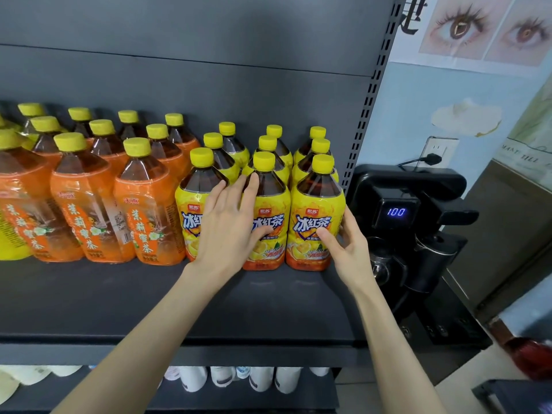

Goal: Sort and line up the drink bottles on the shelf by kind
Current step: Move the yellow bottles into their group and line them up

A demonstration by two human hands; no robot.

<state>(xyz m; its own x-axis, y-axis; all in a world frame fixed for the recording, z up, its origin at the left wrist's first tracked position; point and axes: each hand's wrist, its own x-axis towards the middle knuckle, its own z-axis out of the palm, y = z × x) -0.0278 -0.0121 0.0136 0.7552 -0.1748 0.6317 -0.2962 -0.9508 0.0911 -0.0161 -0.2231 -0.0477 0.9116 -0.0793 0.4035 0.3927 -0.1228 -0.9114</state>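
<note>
Orange-labelled tea bottles point(89, 210) with yellow caps stand in rows on the left half of the dark shelf point(119, 300). Yellow-labelled iced tea bottles stand in three rows at the right end. My left hand point(230, 225) lies flat with straight fingers against the front left yellow bottle point(191, 204) and the front middle yellow bottle point(268, 186). My right hand point(343, 243) touches the front right yellow bottle point(313, 222), thumb on its label and fingers round its right side.
The shelf's perforated upright point(367, 115) stands just right of the bottles. A black water dispenser point(412, 222) showing 100 sits beyond it. White bottles point(260, 377) fill the shelf below. The shelf's front strip is bare.
</note>
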